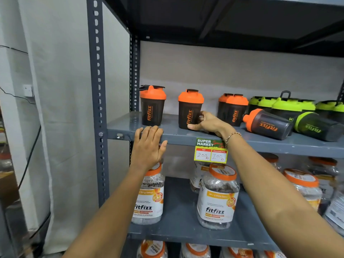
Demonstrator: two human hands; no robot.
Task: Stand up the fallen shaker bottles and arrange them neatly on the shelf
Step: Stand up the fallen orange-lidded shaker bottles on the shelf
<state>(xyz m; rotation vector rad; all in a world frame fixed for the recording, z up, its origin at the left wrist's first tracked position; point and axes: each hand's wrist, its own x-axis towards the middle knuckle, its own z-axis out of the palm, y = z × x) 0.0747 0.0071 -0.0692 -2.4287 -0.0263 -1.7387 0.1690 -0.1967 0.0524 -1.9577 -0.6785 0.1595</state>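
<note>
On the grey shelf (130,134) an orange-lidded shaker bottle (152,107) stands upright at the left. My right hand (208,123) grips a second upright orange-lidded shaker (189,110) at its base. Two more orange-lidded shakers (233,110) stand close together to its right. An orange-lidded shaker (268,124) lies on its side, lid toward the left. A green-lidded shaker (316,127) lies fallen beside it. Several green-lidded shakers (283,106) stand at the back right. My left hand (149,144) rests flat against the shelf's front edge, holding nothing.
A price tag (211,151) hangs from the shelf's front edge under my right wrist. Clear jars with orange lids (217,196) fill the shelf below. A perforated steel upright (98,90) frames the left side, with a white wall beyond it.
</note>
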